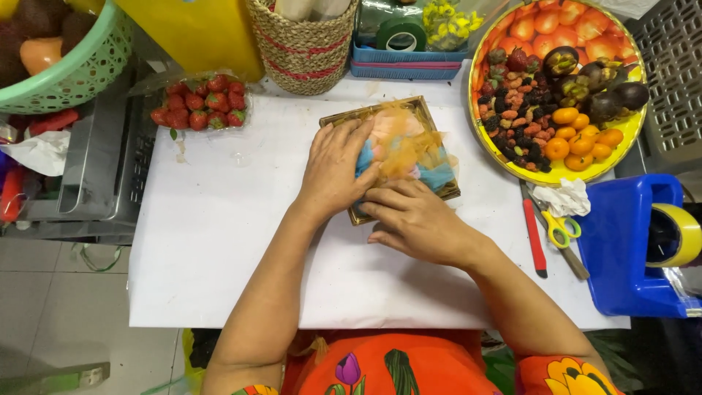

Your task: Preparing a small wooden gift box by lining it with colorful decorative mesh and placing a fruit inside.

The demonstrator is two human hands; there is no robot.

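Note:
A small square woven tray [344, 117] lies tilted on the white table top [219, 241], filled with orange and blue shredded paper [413, 150]. My left hand [335, 170] lies flat on the tray's left side, its fingers pressing into the blue paper. My right hand [417, 221] rests at the tray's near edge, fingertips tucked against the paper and the rim. Neither hand has lifted anything.
A clear punnet of strawberries [201, 102] stands at the back left. A round yellow platter [559, 174] of mixed fruit is at the right, with yellow-handled scissors [561, 228], a red-handled knife [534, 238] and a blue tape dispenser [640, 245] beside it. A woven basket [303, 44] stands behind.

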